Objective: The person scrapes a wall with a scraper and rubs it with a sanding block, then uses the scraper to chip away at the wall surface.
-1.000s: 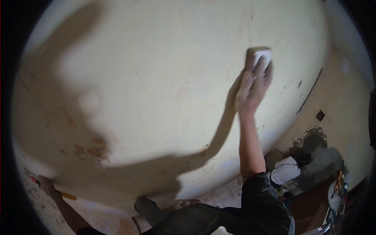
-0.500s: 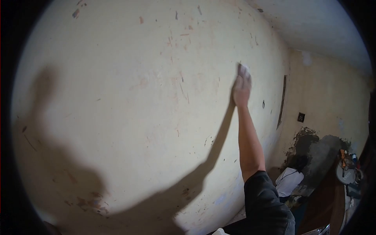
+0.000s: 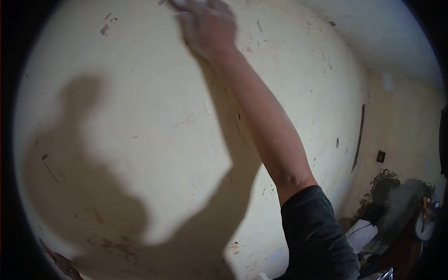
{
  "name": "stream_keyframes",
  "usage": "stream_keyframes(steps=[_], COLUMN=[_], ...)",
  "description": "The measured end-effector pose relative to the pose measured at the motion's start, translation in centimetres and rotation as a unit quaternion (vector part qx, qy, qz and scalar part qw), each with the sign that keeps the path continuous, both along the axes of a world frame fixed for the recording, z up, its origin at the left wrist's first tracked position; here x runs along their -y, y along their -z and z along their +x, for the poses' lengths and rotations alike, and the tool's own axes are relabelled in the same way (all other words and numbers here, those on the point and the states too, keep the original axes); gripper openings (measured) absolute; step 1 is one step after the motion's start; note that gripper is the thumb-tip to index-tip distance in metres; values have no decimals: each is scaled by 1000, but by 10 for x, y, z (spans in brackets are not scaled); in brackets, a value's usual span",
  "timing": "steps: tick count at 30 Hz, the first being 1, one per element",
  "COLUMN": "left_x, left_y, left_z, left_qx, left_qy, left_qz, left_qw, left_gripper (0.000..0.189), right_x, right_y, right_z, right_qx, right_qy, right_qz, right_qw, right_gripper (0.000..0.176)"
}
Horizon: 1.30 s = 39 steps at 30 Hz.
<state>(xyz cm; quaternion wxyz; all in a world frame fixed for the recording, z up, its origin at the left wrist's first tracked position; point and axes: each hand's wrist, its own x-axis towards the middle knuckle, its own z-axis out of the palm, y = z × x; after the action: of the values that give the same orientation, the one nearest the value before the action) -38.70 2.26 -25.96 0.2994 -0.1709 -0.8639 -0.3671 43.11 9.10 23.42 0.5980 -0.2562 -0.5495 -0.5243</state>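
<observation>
My right hand (image 3: 210, 25) is raised against the pale, patchy wall (image 3: 158, 107) at the top of the head view. It is blurred, and the frame edge cuts off part of the fingers. They are bent over something whitish that I cannot make out. Low in the left corner, my left hand (image 3: 67, 269) shows only in part, dark and close to the wall. A thin, pointed thing (image 3: 47, 250) sticks up from it, too dim to name.
Shadows of my head and arm fall across the wall. On the right, the adjoining wall has a dark socket box (image 3: 381, 156) and a grey damp patch (image 3: 396, 200). A white cloth-like thing (image 3: 361, 235) and a cluttered surface with a round pale object (image 3: 424, 228) stand below.
My right hand has swept left and up along the wall, closer to me. The view has turned slightly left, and my left hand now shows in the lower left corner.
</observation>
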Motion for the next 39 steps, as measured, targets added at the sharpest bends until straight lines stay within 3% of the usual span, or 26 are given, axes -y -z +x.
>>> stream_keyframes(steps=[2, 4, 6, 7, 8, 9, 10, 11, 14, 16, 17, 18, 23, 25, 27, 34, 39], left_x=[4, 6, 5, 3, 4, 5, 4, 4, -3, -2, -6, -8, 4, -1, -2, 3, 2], left_y=[-3, -8, -10, -10, -10, -9, -10, -11, -10, -7, -7, -5, 14, 12, 12, -21, -21], left_z=[5, 6, 8, 10, 9, 9, 10, 9, 12, 9, 10, 9, 41, 44, 61, 100, 99], left_qx=[4, 6, 10, 12, 14, 15, 14, 14, 16, 19, 20, 28, 86, 176, 80, 102, 99], left_qy=[-9, -12, -13, -13, -16, -17, -19, -17, -11, -8, 0, 9, 61, -1, -45, -58, -66], left_qz=[-5, -5, -8, -8, -7, -3, -3, -1, 9, 14, 19, 23, 81, 256, 134, 135, 113], left_qw=[1000, 1000, 1000, 1000, 1000, 1000, 1000, 1000, 1000, 1000, 1000, 999, 991, 950, 987, 984, 986], left_gripper=[50, 50, 51, 51, 52, 52, 52, 53, 54, 54, 55, 55, 57, 52, 47, 42, 40], right_x=[-4, -18, 5, 15, 4, 0, -23, -30, -42, -35, -27, -2, 5, 8, 13, 24, 26], right_y=[-16, -37, -58, -70, -77, -83, -98, -97, -109, -110, -117, -96, -89, -82, -79, -60, 37], right_z=[-31, -39, 2, 35, 71, 115, 179, 233, 267, 213, 182, 113, -56, -122, -174, -332, -409], right_qx=[50, 154, 54, -15, 30, -136, -180, -272, -318, -359, -326, -304, -119, -65, -16, 99, 387], right_qy=[23, 86, 107, 115, 148, 86, 137, 25, 97, 126, 123, 123, 112, 81, 59, 27, -21], right_qz=[-46, 69, -7, -97, 89, -40, -17, -57, -46, -45, -89, -69, -3, 9, 25, 27, -17], right_qw=[997, 982, 993, 988, 984, 986, 974, 960, 942, 924, 933, 942, 987, 995, 998, 994, 922], right_gripper=[44, 43, 43, 42, 43, 43, 45, 46, 50, 49, 44, 47, 41, 41, 41, 43, 44])
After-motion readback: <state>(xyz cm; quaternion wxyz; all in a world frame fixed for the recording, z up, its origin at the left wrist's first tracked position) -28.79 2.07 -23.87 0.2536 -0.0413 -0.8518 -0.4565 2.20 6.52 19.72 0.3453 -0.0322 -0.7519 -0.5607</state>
